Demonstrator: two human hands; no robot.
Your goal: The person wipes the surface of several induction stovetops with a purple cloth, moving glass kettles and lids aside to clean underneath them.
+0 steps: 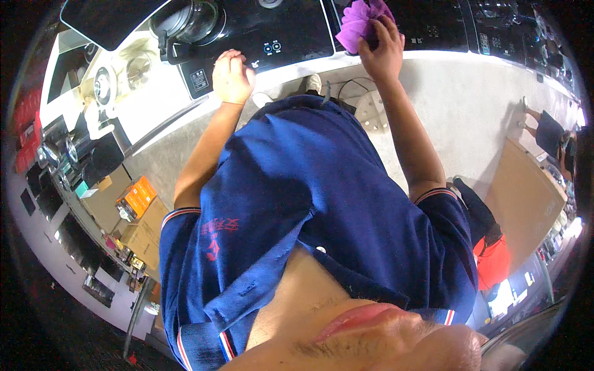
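My right hand (384, 52) grips a bunched purple cloth (355, 28) near the front edge of a black glass appliance top. To the other side, my left hand (233, 78) rests palm down at the front edge of a black glass panel (287, 21). Its fingers are loosely bent, and I see nothing held in them. Touch symbols (272, 47) glow on that panel, just right of this hand. Beyond it, farther left, stands a clear glass pot (197, 21) with a dark handle. The undersides of both hands are hidden.
A brightly lit white unit (153, 104) adjoins on the left. Cardboard boxes (141, 241) and orange packages (139, 197) stand behind it. On the floor is a round stool (371, 111). A large brown board or carton (524, 204) and other people (550, 134) are at right.
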